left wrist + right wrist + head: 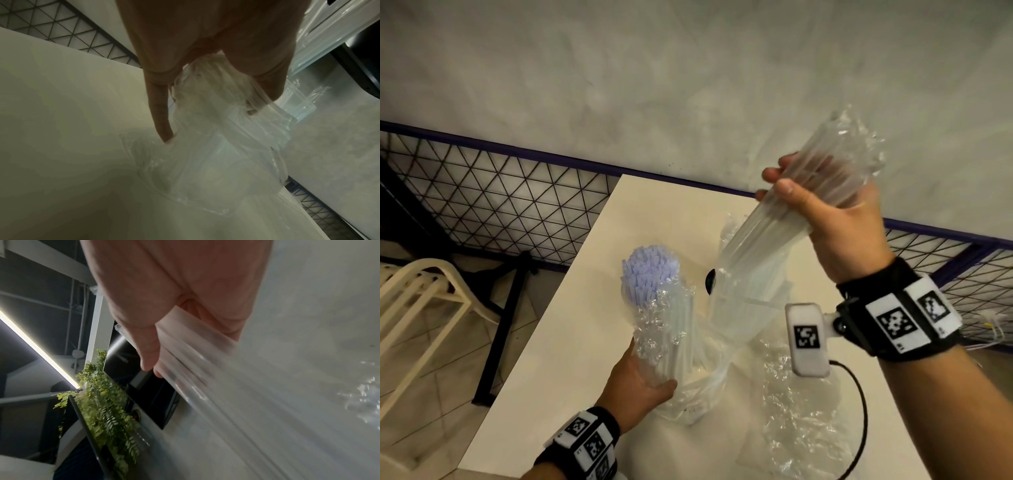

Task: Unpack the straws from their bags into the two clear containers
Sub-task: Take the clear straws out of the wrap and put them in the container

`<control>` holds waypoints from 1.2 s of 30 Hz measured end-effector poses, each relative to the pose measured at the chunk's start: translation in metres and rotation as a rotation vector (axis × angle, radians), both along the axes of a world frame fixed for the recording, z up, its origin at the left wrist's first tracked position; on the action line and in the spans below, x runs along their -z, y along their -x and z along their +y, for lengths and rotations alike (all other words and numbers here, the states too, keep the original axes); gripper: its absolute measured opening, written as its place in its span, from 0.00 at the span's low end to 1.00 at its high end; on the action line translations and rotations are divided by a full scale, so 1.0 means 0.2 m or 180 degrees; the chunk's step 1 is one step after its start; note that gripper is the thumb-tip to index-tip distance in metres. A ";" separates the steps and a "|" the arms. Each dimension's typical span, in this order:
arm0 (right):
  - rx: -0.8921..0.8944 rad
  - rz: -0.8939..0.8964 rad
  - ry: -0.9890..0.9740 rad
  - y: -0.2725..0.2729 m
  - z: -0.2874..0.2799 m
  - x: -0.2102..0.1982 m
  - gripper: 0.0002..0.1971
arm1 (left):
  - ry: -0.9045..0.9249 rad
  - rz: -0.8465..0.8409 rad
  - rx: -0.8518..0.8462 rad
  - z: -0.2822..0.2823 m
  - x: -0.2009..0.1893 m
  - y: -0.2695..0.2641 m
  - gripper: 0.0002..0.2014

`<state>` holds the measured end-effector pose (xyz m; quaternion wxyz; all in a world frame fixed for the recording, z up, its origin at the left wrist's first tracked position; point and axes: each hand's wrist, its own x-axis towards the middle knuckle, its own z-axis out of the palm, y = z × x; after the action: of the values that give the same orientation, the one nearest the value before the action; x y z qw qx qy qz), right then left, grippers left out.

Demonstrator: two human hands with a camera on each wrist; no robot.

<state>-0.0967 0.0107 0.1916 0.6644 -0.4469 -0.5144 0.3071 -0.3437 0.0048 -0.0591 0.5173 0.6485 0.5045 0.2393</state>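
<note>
A: We have the right hand [835, 219] wrapped round a bagged bundle of clear straws [774, 240], tilted, lower end aimed into the clear container [743, 308] on the table [571, 342]. Probably so the straws slide out of the bag's open end.

B: Left?

A: Left hand [637, 380] grips the second bundle, pale blue straws [650, 270], upright, its bag [664, 325] pushed down so the tips stick out. In the left wrist view the fingers [160, 113] are curled onto the plastic.

B: Containers?

A: We only make out one; the clear straws' lower end sits at or in it. Can't tell how full. The second we can't pick out under the film. A loose empty bag [801, 418] lies just beside it.
</note>
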 end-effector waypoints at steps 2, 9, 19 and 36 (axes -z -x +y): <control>0.0118 0.0003 0.0016 -0.04 0.03 0.00 0.10 | 0.0018 -0.0027 -0.0033 0.00 0.00 0.00 0.26; 0.0536 0.0089 0.1074 -0.05 0.07 0.37 0.11 | 0.0042 -0.0007 -0.0047 0.00 0.01 0.01 0.27; 0.0411 -0.0326 0.1331 -0.08 0.06 0.48 0.36 | 0.0110 -0.0006 -0.0093 0.00 -0.02 0.00 0.22; 0.1314 -0.2828 0.0144 -0.15 0.15 0.42 0.26 | 0.0198 0.0066 -0.0111 -0.01 -0.04 0.00 0.18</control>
<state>-0.0670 0.0415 0.1079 0.4178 -0.6416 -0.6420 -0.0403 -0.3427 0.0019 -0.0510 0.5277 0.6257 0.5282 0.2257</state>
